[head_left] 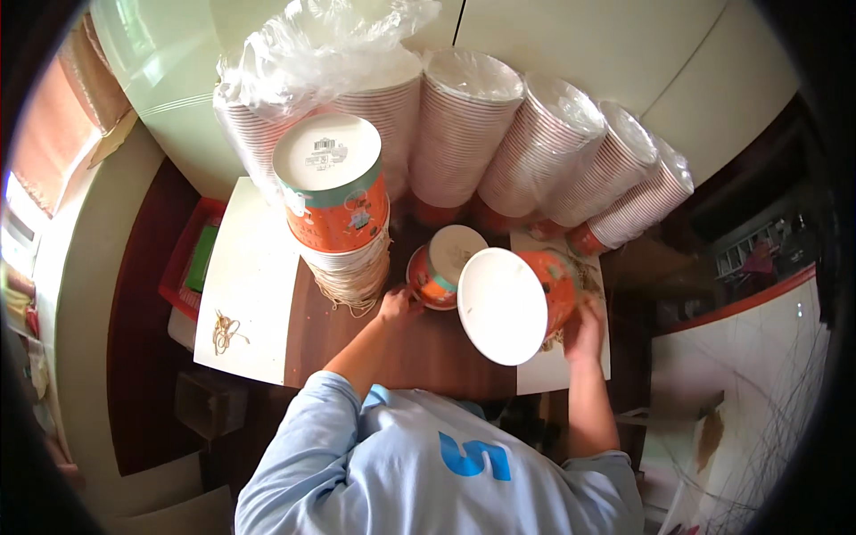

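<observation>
My right hand [584, 328] grips a large orange paper bucket [563, 283] from its right side. That bucket is tipped, and its white round mouth turns toward me. Just left of it a smaller-looking orange paper bucket [437, 283] with a green band stands upside down on the brown tabletop [357, 352]. My left hand [401, 305] has its fingers closed at that bucket's left rim. Farther left rises an upside-down stack of paper buckets [334, 209], with a white base on top and strands of tan string [357, 276] hanging round its lower rims.
Tall plastic-wrapped stacks of paper buckets [464, 125] line the back against the pale wall [571, 36]. A loose coil of string [227, 332] lies on the white left part of the table [245, 267]. Left of the table sits a red basket [183, 267] with something green inside.
</observation>
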{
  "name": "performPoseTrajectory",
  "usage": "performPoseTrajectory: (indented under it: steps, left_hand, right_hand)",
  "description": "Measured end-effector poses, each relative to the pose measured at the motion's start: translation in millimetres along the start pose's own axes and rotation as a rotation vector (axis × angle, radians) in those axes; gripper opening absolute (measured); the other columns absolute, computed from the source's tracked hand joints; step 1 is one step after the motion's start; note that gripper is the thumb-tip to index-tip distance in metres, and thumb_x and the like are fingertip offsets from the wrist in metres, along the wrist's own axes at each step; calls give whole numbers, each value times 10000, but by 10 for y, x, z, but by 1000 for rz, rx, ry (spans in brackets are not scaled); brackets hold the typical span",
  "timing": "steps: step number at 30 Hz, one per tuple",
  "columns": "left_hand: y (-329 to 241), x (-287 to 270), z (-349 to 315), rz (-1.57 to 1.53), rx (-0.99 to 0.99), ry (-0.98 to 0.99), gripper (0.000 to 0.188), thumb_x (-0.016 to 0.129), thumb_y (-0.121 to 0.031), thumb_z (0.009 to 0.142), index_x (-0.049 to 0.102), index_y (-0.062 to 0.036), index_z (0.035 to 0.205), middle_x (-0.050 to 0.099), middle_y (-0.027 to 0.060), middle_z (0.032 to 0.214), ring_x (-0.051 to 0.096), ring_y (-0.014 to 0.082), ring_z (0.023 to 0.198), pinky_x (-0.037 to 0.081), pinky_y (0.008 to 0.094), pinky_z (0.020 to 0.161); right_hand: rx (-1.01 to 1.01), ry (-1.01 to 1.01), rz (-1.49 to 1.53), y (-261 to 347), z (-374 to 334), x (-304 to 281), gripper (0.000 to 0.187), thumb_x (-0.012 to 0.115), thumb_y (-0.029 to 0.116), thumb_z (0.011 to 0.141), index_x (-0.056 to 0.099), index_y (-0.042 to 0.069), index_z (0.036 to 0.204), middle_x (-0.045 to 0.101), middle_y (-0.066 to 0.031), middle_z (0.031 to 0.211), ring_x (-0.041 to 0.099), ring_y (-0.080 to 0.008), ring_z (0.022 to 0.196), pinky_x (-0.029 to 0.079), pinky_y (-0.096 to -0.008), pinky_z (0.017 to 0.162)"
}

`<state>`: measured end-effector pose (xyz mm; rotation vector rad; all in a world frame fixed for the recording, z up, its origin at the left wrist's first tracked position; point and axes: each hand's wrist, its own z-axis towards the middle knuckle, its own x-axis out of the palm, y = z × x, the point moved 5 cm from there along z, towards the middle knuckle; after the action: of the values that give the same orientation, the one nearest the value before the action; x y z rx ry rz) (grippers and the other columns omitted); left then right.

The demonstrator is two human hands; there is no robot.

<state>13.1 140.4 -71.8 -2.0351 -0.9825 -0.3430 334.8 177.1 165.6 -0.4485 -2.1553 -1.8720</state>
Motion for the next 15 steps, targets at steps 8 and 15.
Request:
performPoseTrajectory:
  steps: [8, 15]
  left_hand:
    - [-499, 215, -1288, 330, 125, 339, 472, 527, -390, 909, 508, -42, 1228, 570, 71, 1088, 537, 182, 975, 426, 341, 873]
    - [-513, -394, -1424, 905, 633, 72, 426, 467, 5, 706, 548, 17, 1123, 548, 177, 984, 569, 285, 901, 455, 339, 809]
  right_hand:
    - [231, 443, -225, -2245, -587, -350, 319, 534, 113, 883, 549, -3, 1180, 591, -135, 1149, 573, -238, 1033, 450, -360, 924]
    - [428, 78, -662, -2545, -659, -21, 180, 607, 168, 822, 669, 66, 957, 674, -142, 873, 634, -185, 794, 502, -356, 716]
